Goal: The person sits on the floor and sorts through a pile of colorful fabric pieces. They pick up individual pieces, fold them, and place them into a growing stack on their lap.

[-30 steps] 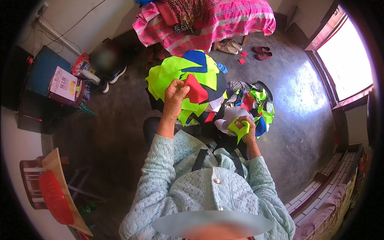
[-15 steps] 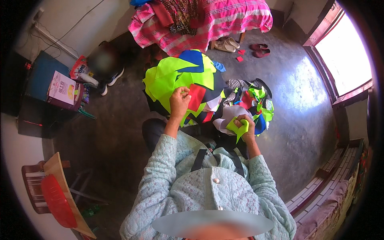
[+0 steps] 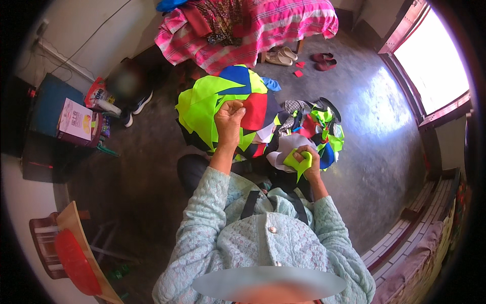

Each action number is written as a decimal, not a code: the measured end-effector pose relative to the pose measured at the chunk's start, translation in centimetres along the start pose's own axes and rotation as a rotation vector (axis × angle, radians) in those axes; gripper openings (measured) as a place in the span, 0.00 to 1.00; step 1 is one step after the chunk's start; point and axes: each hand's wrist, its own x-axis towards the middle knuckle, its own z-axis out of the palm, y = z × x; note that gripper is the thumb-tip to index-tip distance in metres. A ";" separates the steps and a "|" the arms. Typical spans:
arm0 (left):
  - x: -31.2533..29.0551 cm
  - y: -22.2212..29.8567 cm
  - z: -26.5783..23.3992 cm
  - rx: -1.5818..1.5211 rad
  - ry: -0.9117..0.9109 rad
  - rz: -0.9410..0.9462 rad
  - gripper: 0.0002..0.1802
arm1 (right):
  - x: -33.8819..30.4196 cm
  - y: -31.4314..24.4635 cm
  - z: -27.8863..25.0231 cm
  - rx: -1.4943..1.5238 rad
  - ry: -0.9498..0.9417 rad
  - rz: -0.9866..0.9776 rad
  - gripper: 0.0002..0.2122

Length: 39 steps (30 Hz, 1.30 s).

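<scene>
My left hand [image 3: 230, 121] is closed in a pinch at the near left edge of a red fabric piece [image 3: 255, 110], above the large pile. Yellow-green fabric pieces [image 3: 200, 104] and a blue piece [image 3: 237, 77] top that pile, with dark cloth beneath. In my closed right hand [image 3: 310, 161] is a bunched yellow-green fabric scrap [image 3: 297, 162], one pointed end hanging down. Just behind this hand lies a pale grey fabric piece [image 3: 287, 147]. A smaller mixed scrap heap [image 3: 321, 119] sits beyond it, with red, blue, checked and yellow-green bits.
Beyond the piles stands a bed or bench under a pink checked cloth [image 3: 283, 23]. Beige shoes [image 3: 279, 57], dark red shoes [image 3: 324, 62] and small red scraps [image 3: 298, 74] lie on the floor. A box [image 3: 76, 119] is at left, a wooden chair [image 3: 45, 238] at lower left.
My left hand has risen slightly, and the red piece now lies higher, showing a broader face. My right hand still grips the yellow-green scrap. The whole view has shifted a little.
</scene>
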 end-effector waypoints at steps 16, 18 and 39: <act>-8.8 -4.1 0.8 0.811 -0.320 0.026 0.16 | -0.1 0.9 -0.4 0.264 -0.017 0.180 0.09; -10.5 -4.7 1.4 1.023 -0.423 -0.034 0.23 | -0.2 1.2 -0.5 0.270 -0.004 0.179 0.08; -11.5 -7.8 -2.0 0.315 -0.454 -0.982 0.10 | -5.2 -0.3 -4.1 0.904 0.098 0.350 0.14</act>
